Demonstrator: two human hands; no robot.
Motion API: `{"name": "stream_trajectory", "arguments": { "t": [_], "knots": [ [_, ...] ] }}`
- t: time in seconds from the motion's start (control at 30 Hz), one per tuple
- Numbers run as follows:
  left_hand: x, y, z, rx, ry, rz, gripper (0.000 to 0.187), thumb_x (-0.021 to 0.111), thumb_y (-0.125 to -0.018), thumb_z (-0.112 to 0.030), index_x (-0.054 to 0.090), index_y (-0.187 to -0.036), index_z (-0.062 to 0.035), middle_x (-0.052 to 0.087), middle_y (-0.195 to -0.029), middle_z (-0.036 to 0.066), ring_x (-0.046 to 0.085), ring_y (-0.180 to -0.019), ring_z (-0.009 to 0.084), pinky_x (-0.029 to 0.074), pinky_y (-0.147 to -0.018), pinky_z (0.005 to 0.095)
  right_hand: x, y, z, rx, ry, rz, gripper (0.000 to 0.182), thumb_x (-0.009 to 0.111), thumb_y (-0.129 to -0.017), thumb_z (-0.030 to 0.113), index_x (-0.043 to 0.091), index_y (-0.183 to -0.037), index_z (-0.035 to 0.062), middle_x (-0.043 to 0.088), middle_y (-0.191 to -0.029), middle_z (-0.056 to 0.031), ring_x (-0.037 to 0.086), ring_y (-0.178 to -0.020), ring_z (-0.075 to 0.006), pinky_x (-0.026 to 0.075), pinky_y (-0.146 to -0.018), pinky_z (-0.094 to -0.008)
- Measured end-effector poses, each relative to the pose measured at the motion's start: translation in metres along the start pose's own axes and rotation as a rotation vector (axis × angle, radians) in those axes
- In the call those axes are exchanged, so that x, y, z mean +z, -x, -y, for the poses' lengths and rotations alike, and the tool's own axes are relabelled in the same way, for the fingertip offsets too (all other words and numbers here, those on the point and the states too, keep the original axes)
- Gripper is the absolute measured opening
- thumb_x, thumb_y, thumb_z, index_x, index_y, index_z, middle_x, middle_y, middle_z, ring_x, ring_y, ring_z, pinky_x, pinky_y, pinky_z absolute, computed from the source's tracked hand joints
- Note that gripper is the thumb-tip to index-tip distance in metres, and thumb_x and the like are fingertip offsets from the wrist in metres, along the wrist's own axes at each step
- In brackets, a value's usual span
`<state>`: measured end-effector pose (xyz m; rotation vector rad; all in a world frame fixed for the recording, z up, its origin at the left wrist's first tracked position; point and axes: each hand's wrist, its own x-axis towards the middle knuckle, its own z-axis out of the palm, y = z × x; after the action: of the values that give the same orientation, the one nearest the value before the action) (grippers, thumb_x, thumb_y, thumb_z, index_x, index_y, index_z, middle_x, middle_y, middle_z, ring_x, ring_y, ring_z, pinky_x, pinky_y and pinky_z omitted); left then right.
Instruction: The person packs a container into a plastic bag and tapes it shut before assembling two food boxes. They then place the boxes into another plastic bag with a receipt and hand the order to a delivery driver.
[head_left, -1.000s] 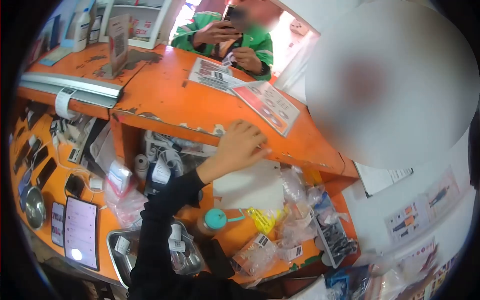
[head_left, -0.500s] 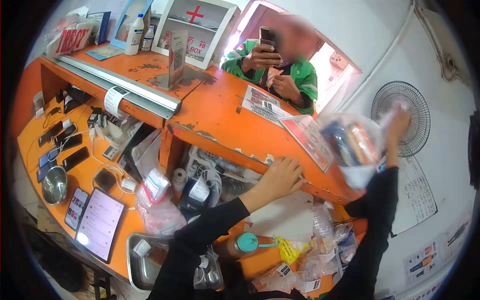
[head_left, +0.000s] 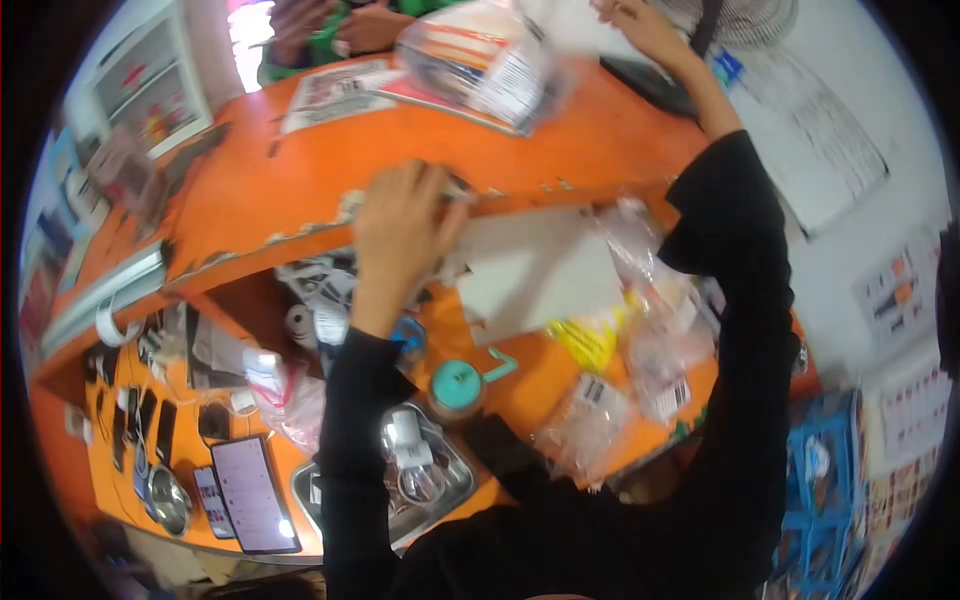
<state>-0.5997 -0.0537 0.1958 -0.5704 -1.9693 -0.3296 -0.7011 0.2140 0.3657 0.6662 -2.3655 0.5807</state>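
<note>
On the raised orange counter (head_left: 300, 180) lies a clear plastic bag (head_left: 480, 60), with orange, white and dark packages inside and a white printed label. My right hand (head_left: 645, 28) is to the right of the bag and apart from it, fingers extended and holding nothing. At the counter's chipped front edge, my left hand (head_left: 400, 225) has its fingers bent over the rim; motion blurs them. A small dark spot beside its fingertips cannot be made out. Printed sheets (head_left: 335, 95) lie partly under the bag.
Across the counter is a person in a green jacket (head_left: 375, 28). Below are a turquoise-lidded cup (head_left: 455, 388), a metal tray (head_left: 460, 475), a tablet (head_left: 258, 495), a steel bowl (head_left: 168, 500), a yellow bag (head_left: 585, 342) and clear plastic bags (head_left: 585, 425). A fan (head_left: 745, 18) is at upper right.
The plastic bag has gone from my raised right hand onto the counter, and that hand has let go. My view has swung down and right. My left hand stays at the counter edge.
</note>
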Motion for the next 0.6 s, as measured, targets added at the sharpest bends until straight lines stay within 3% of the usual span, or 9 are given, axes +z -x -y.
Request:
{"name": "stream_trajectory", "arguments": {
  "t": [0.07,0.13,0.23,0.27,0.3,0.37,0.43,0.53,0.6],
  "knots": [
    [0.0,-0.001,-0.004,0.034,-0.077,-0.038,0.025,0.056,-0.069,-0.032,0.054,-0.08,-0.0087,0.048,-0.074,0.005,0.048,-0.068,0.0217,0.039,-0.059,0.0308,-0.03,0.062,-0.025,0.068,0.233,-0.184,0.04,0.044,-0.081,0.038,0.052,-0.099,0.0038,0.057,-0.087,-0.0067,0.051,-0.08,-0.0145,0.038,-0.073,-0.0251],
    [0.001,-0.002,-0.006,0.043,-0.138,-0.039,0.024,0.055,-0.07,-0.032,0.055,-0.08,-0.0099,0.05,-0.076,0.003,0.049,-0.069,0.0207,0.04,-0.059,0.0301,-0.044,0.148,-0.039,0.121,0.082,-0.249,0.034,0.048,-0.08,0.033,0.055,-0.095,0.0042,0.057,-0.083,-0.0097,0.054,-0.077,-0.018,0.04,-0.072,-0.0262],
    [0.004,-0.002,-0.006,0.059,-0.22,-0.019,0.023,0.054,-0.072,-0.033,0.056,-0.084,-0.0124,0.052,-0.079,0.003,0.051,-0.071,0.0203,0.041,-0.06,0.0296,-0.041,0.293,-0.086,0.495,0.089,0.021,0.025,0.045,-0.081,0.021,0.054,-0.096,0.0029,0.056,-0.085,-0.0097,0.053,-0.078,-0.0175,0.041,-0.069,-0.0299],
    [0.006,-0.001,-0.007,0.049,-0.228,0.0,0.023,0.053,-0.073,-0.033,0.056,-0.084,-0.0131,0.053,-0.079,0.003,0.052,-0.072,0.0203,0.041,-0.06,0.0298,-0.037,0.342,-0.103,0.663,0.339,0.259,0.026,0.047,-0.079,0.021,0.053,-0.097,0.0041,0.057,-0.087,-0.0097,0.054,-0.08,-0.0207,0.041,-0.068,-0.033],
    [0.006,0.0,-0.007,0.038,-0.24,0.02,0.022,0.052,-0.073,-0.032,0.056,-0.085,-0.0138,0.053,-0.08,0.003,0.052,-0.072,0.0203,0.041,-0.06,0.0301,-0.016,0.412,-0.152,0.688,0.019,0.26,0.031,0.05,-0.076,0.026,0.053,-0.098,0.0043,0.056,-0.089,-0.0139,0.054,-0.082,-0.0262,0.041,-0.069,-0.0363],
    [0.007,-0.002,-0.006,0.113,-0.283,-0.001,0.02,0.05,-0.075,-0.03,0.056,-0.085,-0.0143,0.054,-0.08,0.002,0.053,-0.072,0.0209,0.041,-0.06,0.0304,-0.003,0.455,-0.129,0.595,-0.015,0.595,0.036,0.051,-0.075,0.031,0.053,-0.095,0.0016,0.055,-0.09,-0.0174,0.052,-0.083,-0.0296,0.04,-0.07,-0.037],
    [0.008,-0.002,-0.011,0.097,-0.336,0.03,0.02,0.045,-0.078,-0.029,0.057,-0.087,-0.0146,0.055,-0.082,0.002,0.053,-0.071,0.0214,0.041,-0.06,0.0304,0.025,0.493,-0.11,0.431,0.062,0.268,0.042,0.052,-0.074,0.037,0.054,-0.087,-0.0023,0.055,-0.084,-0.0198,0.053,-0.079,-0.0293,0.04,-0.07,-0.0354],
    [0.014,-0.001,-0.01,0.143,-0.411,-0.022,0.025,0.04,-0.081,-0.031,0.057,-0.09,-0.0147,0.056,-0.084,0.002,0.054,-0.072,0.0216,0.042,-0.061,0.0302,0.019,0.497,-0.12,0.853,-0.237,0.599,0.049,0.052,-0.072,0.043,0.053,-0.085,-0.0045,0.055,-0.08,-0.0193,0.054,-0.076,-0.0285,0.04,-0.069,-0.0343],
    [0.015,0.0,-0.006,0.179,-0.404,-0.016,0.028,0.037,-0.082,-0.032,0.057,-0.09,-0.0145,0.056,-0.086,0.002,0.055,-0.073,0.0215,0.042,-0.061,0.0302,0.017,0.501,-0.129,0.958,-0.23,0.509,0.051,0.053,-0.071,0.043,0.053,-0.085,-0.0052,0.055,-0.079,-0.0196,0.054,-0.075,-0.0285,0.04,-0.068,-0.0343]
  ]
}}
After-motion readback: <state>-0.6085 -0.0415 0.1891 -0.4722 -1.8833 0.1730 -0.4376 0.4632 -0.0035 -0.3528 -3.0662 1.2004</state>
